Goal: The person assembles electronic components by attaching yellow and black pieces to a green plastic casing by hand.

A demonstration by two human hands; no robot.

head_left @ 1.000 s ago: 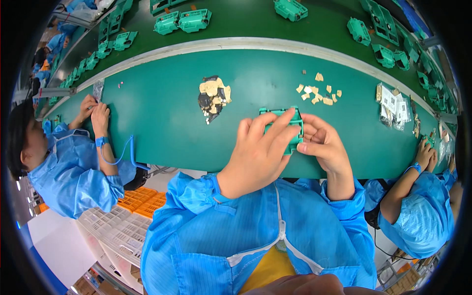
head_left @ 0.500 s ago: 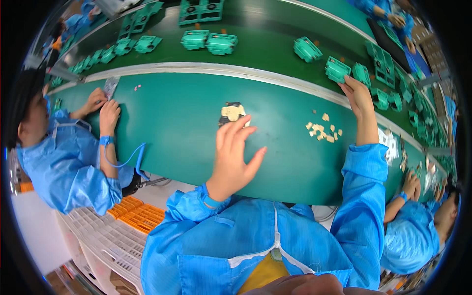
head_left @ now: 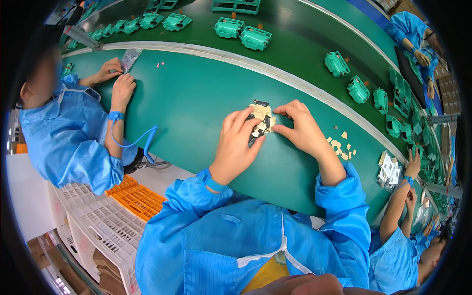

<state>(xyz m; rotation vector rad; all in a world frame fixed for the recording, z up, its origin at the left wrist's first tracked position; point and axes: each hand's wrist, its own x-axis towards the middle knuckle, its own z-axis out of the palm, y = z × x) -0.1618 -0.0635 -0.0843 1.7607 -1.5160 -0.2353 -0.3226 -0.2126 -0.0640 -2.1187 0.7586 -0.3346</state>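
A clump of small cream-coloured pieces with black parts among them (head_left: 261, 115) lies on the green table in front of me. My left hand (head_left: 237, 145) rests at its left and near side, fingers stretched out and touching it, thumb apart. On the other side is my right hand (head_left: 306, 132), its curved fingers and thumb apart near the clump's right edge, nothing visible between them. What exactly the pieces are is too small to tell. More loose cream pieces (head_left: 336, 144) are scattered to the right of my right forearm.
Beyond a pale rail (head_left: 221, 55), green plastic housings (head_left: 255, 38) stand on a dark green conveyor. A co-worker (head_left: 69, 132) at left handles a clear bag (head_left: 130, 59). Another person (head_left: 400, 246) works at right, near bags with white labels (head_left: 389, 169). Orange crates (head_left: 140, 201) are at lower left.
My right hand has left a green housing on the conveyor and come back to the clump's right side. My left hand stays at the clump. The whole view has shifted and turned.
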